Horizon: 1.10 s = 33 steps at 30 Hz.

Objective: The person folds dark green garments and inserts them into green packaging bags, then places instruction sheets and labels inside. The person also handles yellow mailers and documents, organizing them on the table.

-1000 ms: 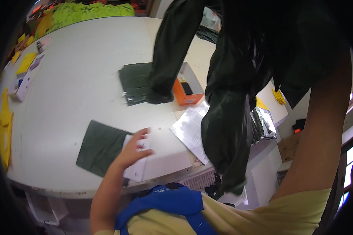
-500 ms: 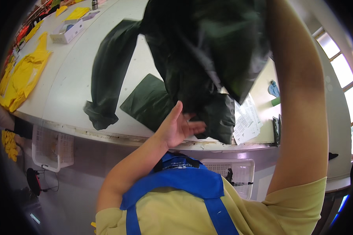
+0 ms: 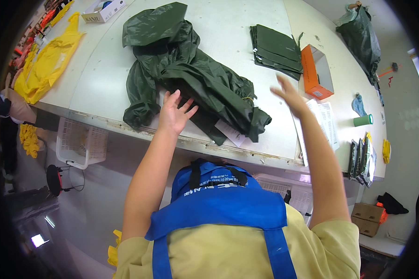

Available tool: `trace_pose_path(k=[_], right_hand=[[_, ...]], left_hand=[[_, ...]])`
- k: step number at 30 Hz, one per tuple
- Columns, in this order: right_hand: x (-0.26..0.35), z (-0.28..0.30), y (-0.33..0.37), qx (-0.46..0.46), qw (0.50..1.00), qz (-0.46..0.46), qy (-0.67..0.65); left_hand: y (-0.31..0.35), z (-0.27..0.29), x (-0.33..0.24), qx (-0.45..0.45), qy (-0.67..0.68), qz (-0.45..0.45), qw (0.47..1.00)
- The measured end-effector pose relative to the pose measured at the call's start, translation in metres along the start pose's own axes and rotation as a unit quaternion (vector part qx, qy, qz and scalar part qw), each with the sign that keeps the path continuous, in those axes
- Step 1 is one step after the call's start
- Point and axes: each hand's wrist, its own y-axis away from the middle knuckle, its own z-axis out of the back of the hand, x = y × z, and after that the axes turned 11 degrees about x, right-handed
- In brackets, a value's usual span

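A dark green coated garment (image 3: pixel 195 76), which looks like a rain jacket, lies bunched on the white table with its sleeves spread out. My left hand (image 3: pixel 174 114) is at its near edge, palm up and fingers spread; whether it touches the fabric I cannot tell. A white paper tag (image 3: pixel 229 133) sticks out from under the garment by the table's front edge. To the right of the garment, my right hand (image 3: pixel 287 94) is raised with fingers stretched out, slightly blurred and holding nothing. Beyond it lies a stack of folded dark green pieces (image 3: pixel 277 50).
Right of the stack stands an orange box (image 3: pixel 312 76), near printed sheets (image 3: pixel 328 123) and a green roll (image 3: pixel 363 120). Packed bags (image 3: pixel 362 160) stand at the right edge. A yellow garment (image 3: pixel 51 60) lies left. White baskets (image 3: pixel 81 144) are below. Another person's hand holds a dark garment (image 3: pixel 361 42).
The dark green garment was held up high over the table; now it lies on the surface. My right arm has come down, and its hand is off the garment.
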Motion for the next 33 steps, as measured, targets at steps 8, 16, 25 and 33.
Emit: trace_pose_path(k=[8,16,25,33], right_hand=[[-0.054,-0.113,0.063,0.079,0.98,-0.086,-0.16],[-0.007,-0.113,0.04,0.008,0.981,0.118,-0.157],[-0.072,-0.106,-0.055,-0.051,0.938,-0.192,-0.285],[-0.065,-0.097,-0.067,0.03,0.821,-0.255,-0.51]], left_hand=[[0.024,-0.016,0.033,-0.077,-0.167,0.058,0.981],[0.027,-0.036,0.015,-0.06,-0.262,-0.047,0.962],[0.001,0.023,-0.143,-0.184,-0.712,-0.084,0.672],[-0.042,0.083,-0.102,-0.207,-0.749,-0.033,0.629]])
